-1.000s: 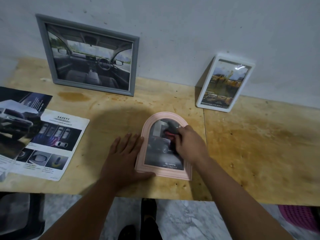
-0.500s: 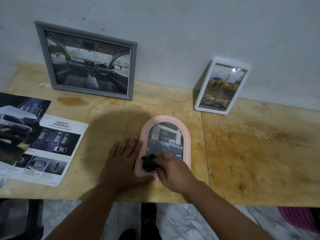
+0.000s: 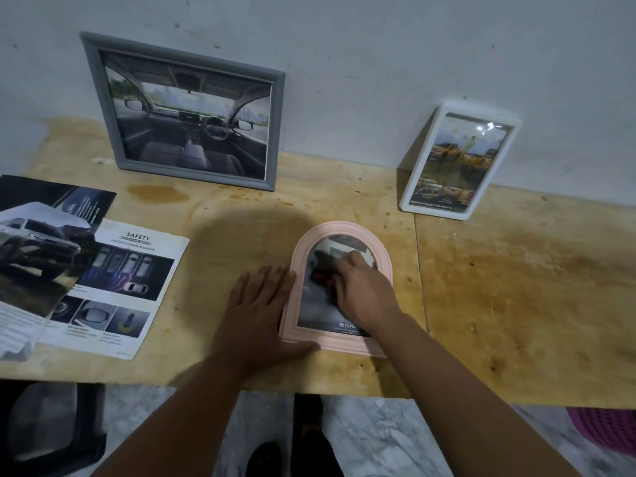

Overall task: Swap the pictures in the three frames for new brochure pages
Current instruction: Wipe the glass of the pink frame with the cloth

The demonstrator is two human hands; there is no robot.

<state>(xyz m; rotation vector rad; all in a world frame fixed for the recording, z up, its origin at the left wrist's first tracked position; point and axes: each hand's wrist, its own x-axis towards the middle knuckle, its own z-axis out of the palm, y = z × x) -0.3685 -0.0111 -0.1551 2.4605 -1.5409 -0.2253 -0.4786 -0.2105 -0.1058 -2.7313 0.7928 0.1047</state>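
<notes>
A pink arched frame (image 3: 382, 251) lies flat on the wooden table (image 3: 516, 287), near its front edge, with a car picture behind its glass. My left hand (image 3: 261, 311) lies flat beside the frame's left edge, thumb against its lower corner. My right hand (image 3: 364, 287) grips a dark cloth (image 3: 321, 270) on the glass, blurred by motion. A grey frame (image 3: 99, 108) with a car-interior picture leans on the wall at the back left. A white frame (image 3: 492, 173) with a picture of yellow cars leans at the back right.
Brochure pages (image 3: 137, 290) lie spread at the table's left, one headed SAFETY, a darker car page (image 3: 41, 242) overlapping it. Below the table edge are a dark chair (image 3: 44, 428), marble floor, my feet, and a pink basket (image 3: 605, 432) at the right.
My right hand has moved the cloth from the lower part of the glass back up toward the arch. My left hand has stayed flat beside the frame.
</notes>
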